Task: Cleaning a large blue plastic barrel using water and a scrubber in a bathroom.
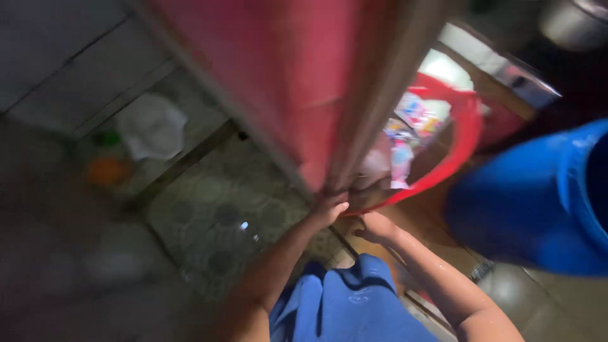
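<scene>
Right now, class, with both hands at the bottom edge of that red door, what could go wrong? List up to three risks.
1. The left hand and right hand sit at the lower edge of the red door; fingers might get pinched there.
2. The red basin, full of coloured packets, stands close behind the door and could be knocked.
3. The patterned floor glints as if wet; slipping seems possible.
</scene>
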